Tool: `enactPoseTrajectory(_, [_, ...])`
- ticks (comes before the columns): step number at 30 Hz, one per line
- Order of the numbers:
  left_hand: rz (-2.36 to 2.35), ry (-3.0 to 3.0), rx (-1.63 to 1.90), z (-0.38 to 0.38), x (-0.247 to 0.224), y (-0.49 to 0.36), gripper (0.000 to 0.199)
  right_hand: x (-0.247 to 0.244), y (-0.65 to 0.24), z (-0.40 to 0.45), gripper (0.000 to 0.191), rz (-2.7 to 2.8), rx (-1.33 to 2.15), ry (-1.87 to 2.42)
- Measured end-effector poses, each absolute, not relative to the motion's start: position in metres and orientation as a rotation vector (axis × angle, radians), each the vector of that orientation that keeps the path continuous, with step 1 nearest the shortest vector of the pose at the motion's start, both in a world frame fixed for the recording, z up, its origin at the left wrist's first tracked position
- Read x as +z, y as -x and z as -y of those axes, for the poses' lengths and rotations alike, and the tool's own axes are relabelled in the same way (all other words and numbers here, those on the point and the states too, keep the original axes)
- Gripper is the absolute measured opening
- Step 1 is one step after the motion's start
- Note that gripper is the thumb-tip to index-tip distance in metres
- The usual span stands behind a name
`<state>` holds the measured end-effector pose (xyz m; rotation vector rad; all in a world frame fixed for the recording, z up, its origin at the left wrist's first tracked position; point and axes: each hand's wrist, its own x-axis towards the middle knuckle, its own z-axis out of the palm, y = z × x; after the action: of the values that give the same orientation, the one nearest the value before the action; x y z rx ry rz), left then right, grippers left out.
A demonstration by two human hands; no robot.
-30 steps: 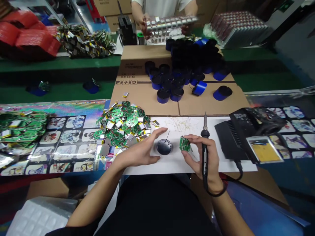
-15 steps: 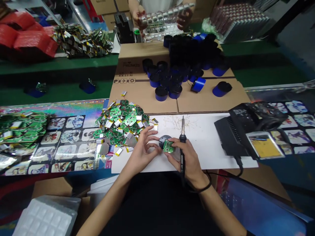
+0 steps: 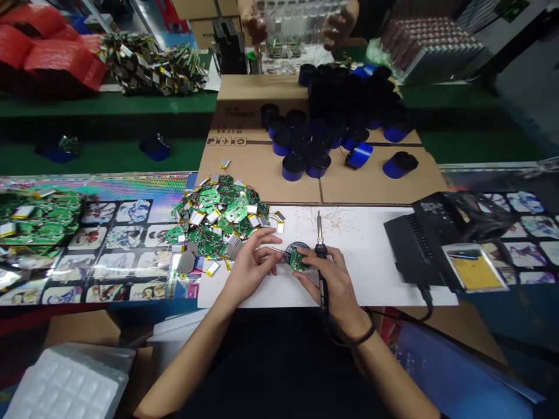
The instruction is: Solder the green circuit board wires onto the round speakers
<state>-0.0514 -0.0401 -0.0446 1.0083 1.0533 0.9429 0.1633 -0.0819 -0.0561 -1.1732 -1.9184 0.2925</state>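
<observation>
The round black part (image 3: 296, 245) at the centre of the frame is half hidden, because the right hand (image 3: 334, 276) and the green circuit board (image 3: 298, 262) cover its lower side. Between the fingertips of the left hand (image 3: 251, 265) and this part there runs something thin, perhaps a wire, but it is too small to make out, so I cannot tell whether the narrow grip of the left hand really pinches it. At the top edge, the co-worker is cut off, and only the hands (image 3: 253, 24) at a clear tray (image 3: 301, 17) are seen well. The white desk surface (image 3: 367, 250) lies under both hands; brown cardboard (image 3: 257, 174) stretches behind it, carrying many blue and black cups (image 3: 292, 167), the farther ones melting into one dark mass. Left of centre is a heap of boards (image 3: 222, 215) with silver batteries; at the right there is a black box-shaped unit (image 3: 406, 247) with a yellow pad (image 3: 474, 267) in front. Red wrapped bundles (image 3: 56, 61) fill the upper left corner. The circuit board is small, with a rounded edge and pale dots, and it is held tilted by the grip of the right hand, which also carries a soldering iron (image 3: 321, 251), tip pointing to the top of the frame.
</observation>
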Motion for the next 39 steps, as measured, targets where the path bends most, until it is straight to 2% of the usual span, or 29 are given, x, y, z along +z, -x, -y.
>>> enactPoseTrajectory(3, [-1.054,-1.013,0.961,0.041,-0.046,0.053,0.045,-0.061,-0.165,0.077,0.042,1.914,0.32,1.136])
enactPoseTrajectory(6, [-1.059,-1.086,1.001,0.042,-0.046,0.049,0.041,-0.062,-0.17,0.066,0.04,1.92,0.418,1.089])
enactPoseTrajectory(11, [-1.023,-1.119,1.04,0.042,-0.047,0.04,0.049,-0.054,-0.176,0.053,0.041,1.934,0.613,1.096])
enactPoseTrajectory(15, [-1.049,-1.161,0.943,0.039,-0.043,0.039,0.039,-0.049,-0.174,0.057,0.044,1.924,0.576,1.094])
enactPoseTrajectory(22, [-1.049,-1.216,0.89,0.036,-0.038,0.042,0.037,-0.048,-0.165,0.066,0.034,1.697,0.572,1.144])
enactPoseTrajectory(29, [-1.103,-1.374,0.821,0.037,-0.033,0.043,0.027,-0.04,-0.155,0.058,0.038,1.757,0.471,1.076])
enactPoseTrajectory(39, [-1.132,-1.56,0.858,0.035,-0.034,0.043,0.016,-0.044,-0.153,0.063,0.022,1.509,0.593,1.248])
